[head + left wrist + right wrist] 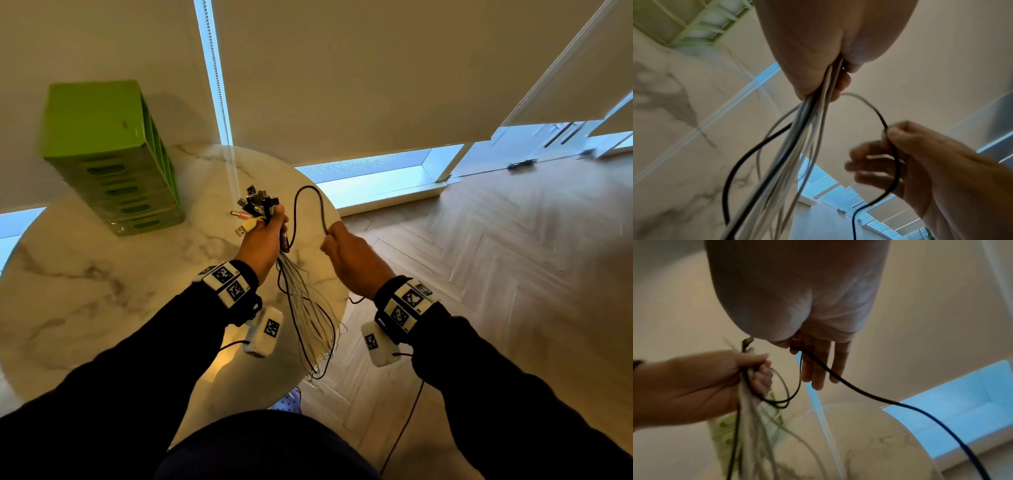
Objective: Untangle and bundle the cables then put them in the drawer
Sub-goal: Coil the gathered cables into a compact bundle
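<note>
My left hand grips a bunch of cables just below their plugs, which fan out above the fist. White and black strands hang down from it past the table edge. In the left wrist view the bunch of cables leaves the left hand. My right hand pinches one black cable that arcs up from the bunch. The right wrist view shows this black cable running under the right hand's fingers. The green drawer unit stands at the table's far left.
A round marble table lies under the hands. Wood floor spreads to the right. Roller blinds and a bead chain hang behind the table.
</note>
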A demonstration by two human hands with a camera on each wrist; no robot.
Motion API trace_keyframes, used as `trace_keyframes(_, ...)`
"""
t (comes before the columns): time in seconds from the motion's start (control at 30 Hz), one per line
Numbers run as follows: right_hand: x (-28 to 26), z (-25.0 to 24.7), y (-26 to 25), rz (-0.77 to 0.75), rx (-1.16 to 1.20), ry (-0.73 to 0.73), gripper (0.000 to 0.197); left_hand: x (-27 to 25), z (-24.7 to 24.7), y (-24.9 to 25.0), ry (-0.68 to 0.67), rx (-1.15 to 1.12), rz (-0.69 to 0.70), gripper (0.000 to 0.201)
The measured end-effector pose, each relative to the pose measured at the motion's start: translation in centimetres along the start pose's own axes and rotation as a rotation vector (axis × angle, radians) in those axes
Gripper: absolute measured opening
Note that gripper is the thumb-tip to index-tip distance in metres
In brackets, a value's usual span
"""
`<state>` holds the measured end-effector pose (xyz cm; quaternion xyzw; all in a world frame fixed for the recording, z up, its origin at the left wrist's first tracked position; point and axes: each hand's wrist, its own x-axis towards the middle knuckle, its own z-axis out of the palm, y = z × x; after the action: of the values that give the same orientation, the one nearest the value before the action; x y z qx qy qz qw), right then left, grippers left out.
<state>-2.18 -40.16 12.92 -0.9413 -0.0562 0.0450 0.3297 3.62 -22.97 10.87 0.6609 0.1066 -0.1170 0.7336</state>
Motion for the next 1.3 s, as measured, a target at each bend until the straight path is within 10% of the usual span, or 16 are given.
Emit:
trace_keyframes(0.1,-0.1,-1.6,3.0,0.261,-0.234,-0.086,0.028,0.3,-1.0,0.1,-0.028,-0.102,-0.028,0.035)
trace_keyframes(0.23,-1.1,-1.5,5.3,0.649,-0.625,-0.577,0.047,0.0,-1.3,0.6,-0.207,-0.171,-0.027,0.036)
trace_keyframes(0.43,0.1,1.4,2.8,-0.080,-0.293,-0.142,0.076,-0.9,-0.4,1.3,-0.318,-0.179,-0.031,0.034)
trace_keyframes(0.7,0.5,0.9,-0.3,-0.193,0.053,-0.115,0.015,0.3,-1.6,0.0,0.015,0.047,-0.006,0.037)
trace_keyframes(0.87,0.4,-1.3,1.2,0.040,-0.039,-0.039,0.024,0.8,-1.7,-0.4,0.023,0.056,-0.044,0.042)
trace_keyframes(1.1,-2.1,-3.1,8.7,0.737,-0.521,-0.704,0.045,0.4,-1.4,0.2,-0.106,-0.116,-0.022,0.034)
trace_keyframes(1.23,-2.1,-3.5,7.9,0.498,-0.305,-0.548,0.119,0.0,-1.1,0.7,-0.223,0.043,-0.015,0.040)
trace_keyframes(1.3,-1.5,-3.1,5.4,0.251,-0.081,-0.415,0.124,-0.4,-0.7,0.9,-0.247,0.225,-0.001,0.050)
